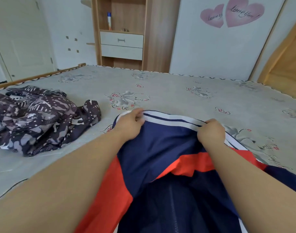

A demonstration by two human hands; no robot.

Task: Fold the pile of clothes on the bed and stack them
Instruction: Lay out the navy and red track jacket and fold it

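My left hand and right hand each pinch the white-striped hem of the jacket, fingers curled tight around it. The jacket lies on the bed before me; the pile sits well left.

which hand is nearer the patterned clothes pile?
Left. The left hand grips the jacket hem just right of the pile; the right hand grips it farther right.
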